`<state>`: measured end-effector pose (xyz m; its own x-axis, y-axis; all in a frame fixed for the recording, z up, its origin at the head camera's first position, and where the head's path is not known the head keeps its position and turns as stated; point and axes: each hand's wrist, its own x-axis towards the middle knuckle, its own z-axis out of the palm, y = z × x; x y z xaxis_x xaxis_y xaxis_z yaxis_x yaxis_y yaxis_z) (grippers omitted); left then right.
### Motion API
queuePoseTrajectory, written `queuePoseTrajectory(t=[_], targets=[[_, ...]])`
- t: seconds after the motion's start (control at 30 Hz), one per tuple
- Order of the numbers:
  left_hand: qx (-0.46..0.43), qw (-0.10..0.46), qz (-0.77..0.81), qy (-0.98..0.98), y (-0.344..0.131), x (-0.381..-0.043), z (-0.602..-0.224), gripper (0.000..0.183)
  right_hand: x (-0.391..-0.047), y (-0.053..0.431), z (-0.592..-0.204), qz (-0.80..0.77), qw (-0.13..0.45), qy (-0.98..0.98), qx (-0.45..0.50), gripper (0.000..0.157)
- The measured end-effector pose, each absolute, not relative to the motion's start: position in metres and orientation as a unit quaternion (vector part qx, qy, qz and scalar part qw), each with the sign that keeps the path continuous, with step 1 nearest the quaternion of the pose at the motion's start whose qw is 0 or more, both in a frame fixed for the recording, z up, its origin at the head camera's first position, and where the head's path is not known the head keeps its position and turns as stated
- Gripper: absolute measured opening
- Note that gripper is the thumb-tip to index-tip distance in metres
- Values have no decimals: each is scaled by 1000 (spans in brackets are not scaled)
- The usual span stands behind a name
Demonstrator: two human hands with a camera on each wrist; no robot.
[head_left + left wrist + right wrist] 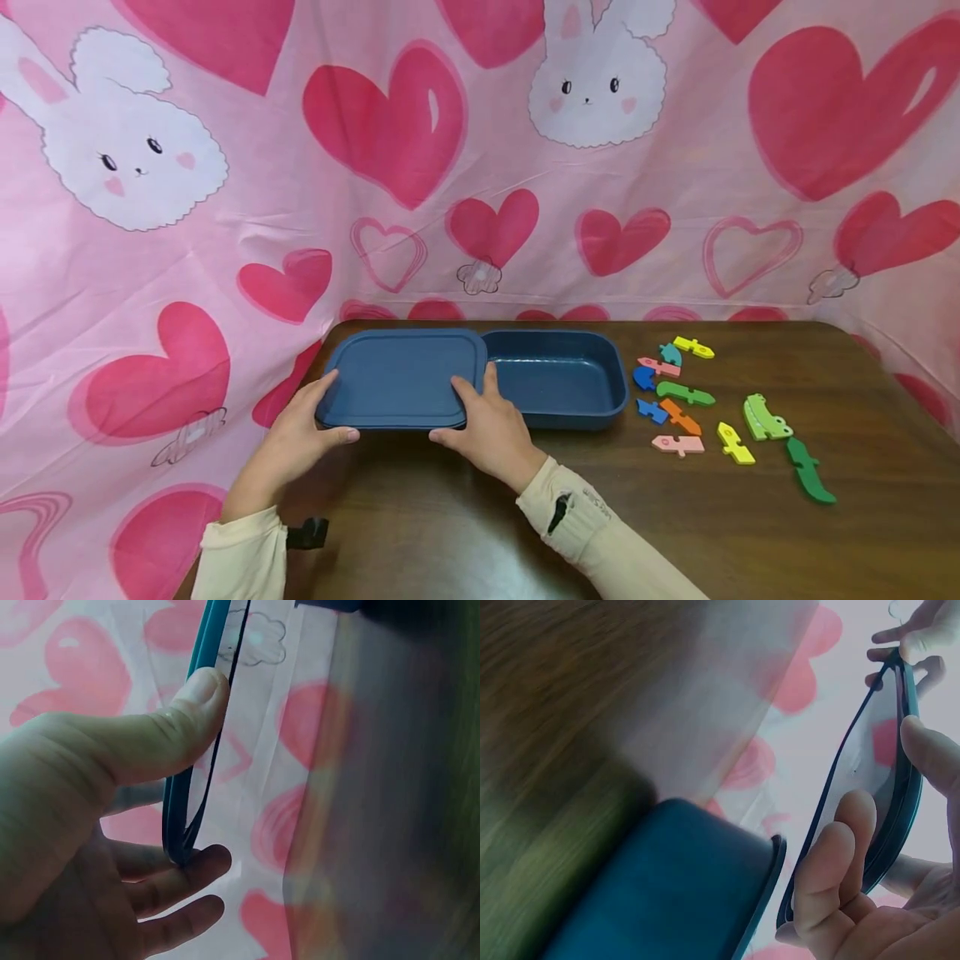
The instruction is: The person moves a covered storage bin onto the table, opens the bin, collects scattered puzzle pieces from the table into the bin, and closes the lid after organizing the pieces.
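Note:
Both hands hold a dark blue lid (405, 375) off the table, left of an open blue box (558, 412). My left hand (288, 437) grips its left end. In the left wrist view the thumb (169, 735) lies along the lid's rim (177, 810), with fingertips around the lower edge. At the other end, my right hand (497, 433) holds the lid near the box. From the right wrist, several fingers (825, 870) curl against the lid's underside, and the box (682, 885) stands beside it. Inside, the box shows only its bare floor.
Right of the box lie several coloured puzzle-like pieces, among them a green strip (686, 393), a yellow piece (735, 443) and a pink one (678, 445). Farther right are a green crocodile head (763, 418) and a dark green tail (810, 472). Pink heart-patterned cloth (405, 250) hangs behind the brown table (420, 517).

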<state>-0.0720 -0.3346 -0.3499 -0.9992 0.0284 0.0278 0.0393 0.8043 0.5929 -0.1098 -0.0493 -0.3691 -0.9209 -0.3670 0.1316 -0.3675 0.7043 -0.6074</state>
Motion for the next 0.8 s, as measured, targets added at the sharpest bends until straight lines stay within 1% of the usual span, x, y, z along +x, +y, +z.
queuePoseTrajectory(t=[0.23, 0.47, 0.7, 0.8], targets=[[5, -3, -308, -951, -347, -64, -349, 98, -110, -69, -370, 304, 6, -928, 214, 84], [10, -20, -284, -959, -357, -59, -351, 97, -106, -82, -379, 275, -10, -932, 236, 78], [28, -66, -256, -964, -365, -61, -357, 96, -107, -90, -388, 249, -8, -933, 259, 74], [27, -84, -250, -964, -366, -63, -361, 94, -109, -93, -388, 242, -22, -935, 260, 73]])
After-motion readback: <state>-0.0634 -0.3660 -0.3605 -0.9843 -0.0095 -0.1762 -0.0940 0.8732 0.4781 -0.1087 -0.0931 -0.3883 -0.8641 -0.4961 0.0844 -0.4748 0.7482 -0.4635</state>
